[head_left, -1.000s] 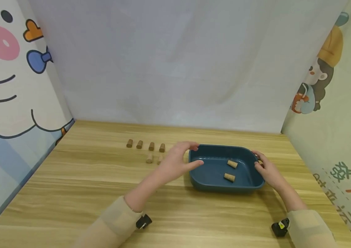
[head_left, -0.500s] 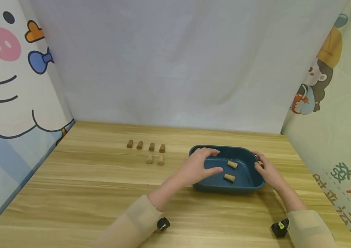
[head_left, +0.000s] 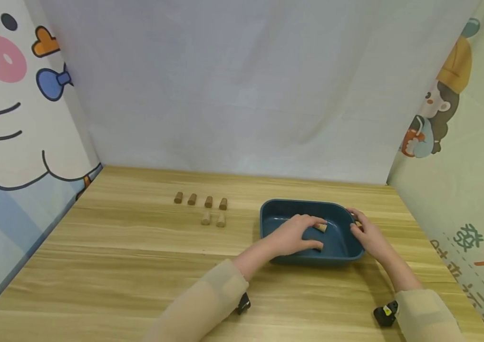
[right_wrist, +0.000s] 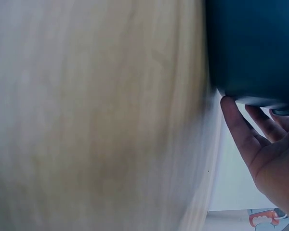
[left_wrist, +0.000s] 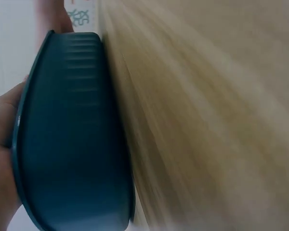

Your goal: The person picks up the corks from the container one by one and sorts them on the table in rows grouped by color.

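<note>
A dark blue rectangular basin point(head_left: 282, 210) sits on the table. My left hand point(head_left: 295, 237) reaches down into it with thumb and fingers apart. Just by its fingertips lies one cork point(head_left: 321, 228), and at the thumb tip is a second cork point(head_left: 320, 248), mostly hidden. In the left wrist view the basin's wall point(left_wrist: 72, 134) covers part of that hand. My right hand point(head_left: 368, 235) holds the basin's right end, thumb at the rim and fingers on the outer side. The right wrist view has its fingertips against the basin's outside point(right_wrist: 255, 48).
Left of the basin, several darker corks point(head_left: 209, 201) stand in a row on the wooden table point(head_left: 118, 266). Two lighter corks point(head_left: 221, 220) stand just in front of that row. A pale cloth point(head_left: 242, 95) hangs behind the table, with printed panels on both sides.
My left hand has moved right, from the basin's left rim to the corks inside, uncovering the two lighter corks on the table. The right hand stays at the basin's end.
</note>
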Tool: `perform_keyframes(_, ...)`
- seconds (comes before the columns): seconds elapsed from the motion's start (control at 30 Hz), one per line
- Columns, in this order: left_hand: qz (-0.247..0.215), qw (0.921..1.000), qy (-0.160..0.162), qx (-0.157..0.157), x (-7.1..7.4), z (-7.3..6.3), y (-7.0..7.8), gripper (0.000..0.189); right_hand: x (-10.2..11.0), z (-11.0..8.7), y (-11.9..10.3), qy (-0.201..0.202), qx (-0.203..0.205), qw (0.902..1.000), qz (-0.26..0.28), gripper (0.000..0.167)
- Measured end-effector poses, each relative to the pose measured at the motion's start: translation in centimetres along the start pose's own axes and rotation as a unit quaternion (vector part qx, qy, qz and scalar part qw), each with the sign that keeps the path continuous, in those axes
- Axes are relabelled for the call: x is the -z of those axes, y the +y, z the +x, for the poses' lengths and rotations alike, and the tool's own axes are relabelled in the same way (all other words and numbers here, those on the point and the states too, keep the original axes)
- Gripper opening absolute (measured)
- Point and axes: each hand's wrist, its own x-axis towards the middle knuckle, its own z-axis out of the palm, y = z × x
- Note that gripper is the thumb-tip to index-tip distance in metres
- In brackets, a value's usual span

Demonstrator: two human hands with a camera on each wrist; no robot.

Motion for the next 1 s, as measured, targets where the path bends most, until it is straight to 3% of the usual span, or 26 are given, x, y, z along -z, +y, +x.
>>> perform_keyframes(0.3,0.069,0.9922,-0.097,-0.037,-0.7,2.1,-0.7,0.051,0.0,0.0,0.1,-0.005,-0.003,1.0000,-0.003,0.048)
perform_keyframes(0.57,0.084,0.9810,-0.164,-0.059,-1.1,3.1,-0.8,0.041,0.0,0.1,0.3,-0.006,-0.002,1.0000,-0.002,0.047)
perform_keyframes(0.7,0.102,0.9786,-0.171,-0.053,-1.2,3.2,-0.9,0.038,-0.1,0.0,0.4,-0.004,0.001,1.0000,0.000,0.047)
perform_keyframes(1.0,0.110,0.9822,-0.150,-0.027,-1.1,3.2,-1.4,0.038,0.0,0.1,0.3,-0.005,-0.003,1.0000,0.004,0.048)
